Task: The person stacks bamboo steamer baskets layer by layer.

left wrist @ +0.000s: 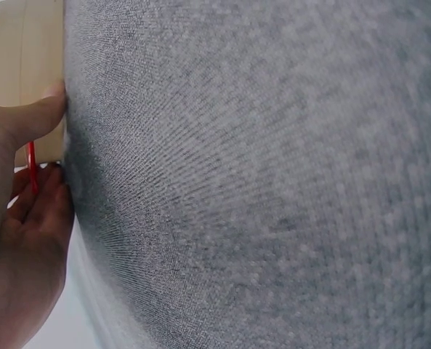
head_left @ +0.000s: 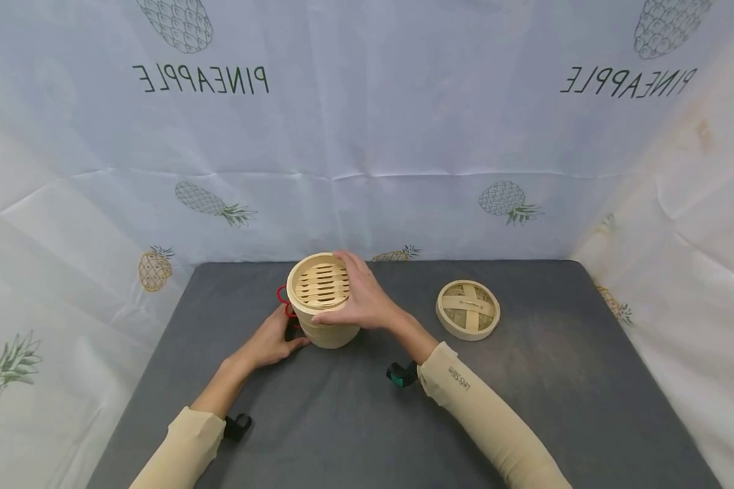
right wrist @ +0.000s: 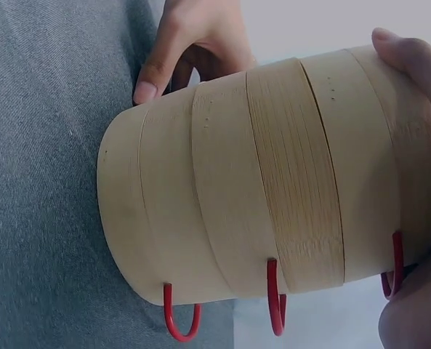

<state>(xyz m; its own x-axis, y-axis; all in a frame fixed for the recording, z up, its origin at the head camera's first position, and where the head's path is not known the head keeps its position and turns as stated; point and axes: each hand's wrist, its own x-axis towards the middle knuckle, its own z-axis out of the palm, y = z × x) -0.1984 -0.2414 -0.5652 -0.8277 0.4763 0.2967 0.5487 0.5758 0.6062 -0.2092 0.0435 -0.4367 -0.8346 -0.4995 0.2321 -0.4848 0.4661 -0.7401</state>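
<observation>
A stack of bamboo steamer baskets [head_left: 323, 302] stands at the centre of the head view, on the far middle part of the grey table [head_left: 526, 407]. The right wrist view shows three tiers, each with a red wire handle [right wrist: 180, 320] on one side. The right hand [head_left: 357, 299] lies over the top tier, fingers spread and curled around its rim. The left hand [head_left: 272, 339] sits low at the stack's left side, thumb pressed against the bottom tier's wall and fingers near a red handle; whether they hook it I cannot tell.

To lift the top tier cleanly, it seems best to keep the left hand bracing the base and raise the right hand straight up, so the lower tiers do not tip. The woven lid [head_left: 467, 309] lies apart, right of centre.
</observation>
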